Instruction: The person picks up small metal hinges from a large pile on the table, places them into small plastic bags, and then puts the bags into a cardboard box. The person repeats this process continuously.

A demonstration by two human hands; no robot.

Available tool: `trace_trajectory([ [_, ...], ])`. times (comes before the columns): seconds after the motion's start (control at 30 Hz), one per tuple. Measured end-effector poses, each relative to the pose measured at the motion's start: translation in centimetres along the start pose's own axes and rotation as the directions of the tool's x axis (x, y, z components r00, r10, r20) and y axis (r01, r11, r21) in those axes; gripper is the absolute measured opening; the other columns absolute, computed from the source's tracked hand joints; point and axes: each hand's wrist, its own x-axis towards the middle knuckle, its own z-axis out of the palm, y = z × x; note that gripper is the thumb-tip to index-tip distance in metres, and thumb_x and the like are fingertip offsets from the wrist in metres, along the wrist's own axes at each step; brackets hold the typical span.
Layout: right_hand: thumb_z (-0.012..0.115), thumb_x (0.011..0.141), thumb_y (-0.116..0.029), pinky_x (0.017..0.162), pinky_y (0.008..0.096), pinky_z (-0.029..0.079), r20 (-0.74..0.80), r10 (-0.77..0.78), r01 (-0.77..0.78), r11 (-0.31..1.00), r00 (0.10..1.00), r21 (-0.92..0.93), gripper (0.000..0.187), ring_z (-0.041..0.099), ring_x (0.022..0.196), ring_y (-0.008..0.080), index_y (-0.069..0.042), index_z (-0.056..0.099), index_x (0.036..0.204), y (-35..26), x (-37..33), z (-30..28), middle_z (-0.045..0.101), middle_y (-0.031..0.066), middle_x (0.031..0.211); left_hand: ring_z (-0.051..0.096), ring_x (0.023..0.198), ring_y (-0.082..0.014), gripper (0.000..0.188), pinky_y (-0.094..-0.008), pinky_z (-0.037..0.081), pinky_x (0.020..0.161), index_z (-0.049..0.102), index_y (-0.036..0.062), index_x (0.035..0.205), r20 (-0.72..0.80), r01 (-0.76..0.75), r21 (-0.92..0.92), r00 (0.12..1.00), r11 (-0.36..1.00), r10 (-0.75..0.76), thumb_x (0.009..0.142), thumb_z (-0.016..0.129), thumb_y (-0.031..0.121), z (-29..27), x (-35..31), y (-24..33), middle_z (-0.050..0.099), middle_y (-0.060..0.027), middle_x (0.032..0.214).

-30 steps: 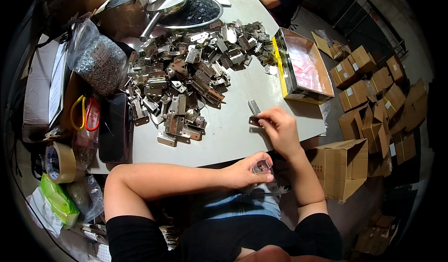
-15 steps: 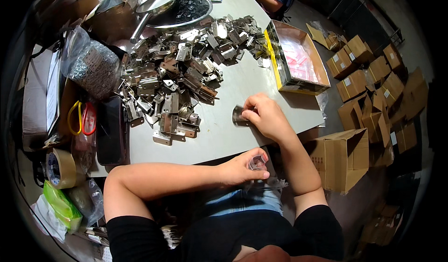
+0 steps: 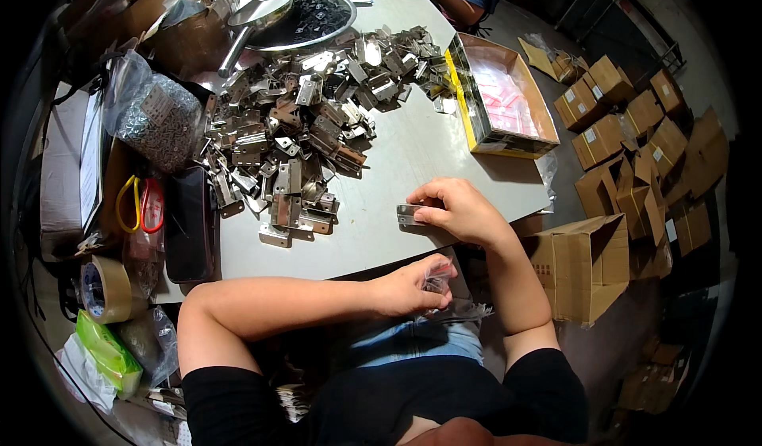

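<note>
Our left hand [image 3: 406,289] clasps clear plastic [image 3: 437,275], our right hand [image 3: 463,211] a metal bracket [image 3: 407,215] slack pinching could drop near the bracket pile [image 3: 295,178].

Bright light washes the tabletop [image 3: 425,140], while the curved rim blackens.

White labels [image 3: 589,135] on cartons [image 3: 601,146], tag [image 3: 157,105] on plastic bag [image 3: 170,142], unreadable

Metal bracket [image 3: 408,215]: turned crosswise since a second ago, nearer the counter's [image 3: 361,244] front edge.
Right hand [image 3: 460,209]: drawn in with it.
Clear plastic [image 3: 437,276]: round opening now crumpled in the left hand [image 3: 403,289].
</note>
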Motion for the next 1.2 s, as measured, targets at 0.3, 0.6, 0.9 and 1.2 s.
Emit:
trace_trajectory([
  [0.3,0.068,0.081,-0.007,0.067,0.0301,0.049,0.021,-0.038,0.033,0.974,0.999,0.222,0.018,0.063,0.074,0.0250,-0.002,0.065,0.098,-1.7,-4.0,-2.2,0.064,0.0116,0.082,0.059,0.088,-0.0147,0.041,-0.0278,0.055,0.070,0.040,0.0069,0.123,0.005,0.075,-0.197,0.997,0.978,-0.075,0.090,0.063,0.003,0.2,-0.1,0.2,0.056,-0.0055,0.100],
  [0.6,0.072,0.077,-0.003,0.069,0.0329,0.051,0.223,-0.335,0.298,0.937,0.915,0.185,0.017,0.064,0.076,0.0276,-0.001,0.067,0.093,-2.2,-6.3,-4.3,0.064,0.0124,0.085,0.058,0.083,-0.0096,0.041,-0.0239,0.051,0.069,0.045,0.0088,0.118,0.043,0.034,-0.090,0.999,0.995,-0.030,0.088,0.072,0.017,0.2,0.0,0.8,0.055,-0.0018,0.098],
  [0.9,0.077,0.075,-0.012,0.060,0.0301,0.048,0.351,-0.167,0.084,0.967,0.921,0.240,0.019,0.061,0.064,0.0187,0.001,0.066,0.083,-2.7,-5.1,-2.4,0.064,0.0117,0.072,0.049,0.076,-0.0056,0.026,-0.0208,0.042,0.066,0.052,0.0094,0.100,0.119,0.032,-0.144,0.993,0.989,-0.015,0.088,0.073,0.018,0.3,0.0,1.1,0.051,0.0030,0.087],
  [1.2,0.066,0.089,-0.018,0.070,0.0319,0.049,0.430,-0.429,0.345,0.901,0.794,0.263,0.015,0.061,0.075,0.0214,-0.003,0.071,0.088,-2.3,-2.0,-2.9,0.064,0.0071,0.082,0.050,0.079,-0.0082,0.037,-0.0226,0.045,0.068,0.047,0.0078,0.109,0.109,-0.059,-0.214,0.991,0.975,0.084,0.087,0.074,0.021,0.6,-0.1,1.5,0.051,-0.0004,0.093],
])
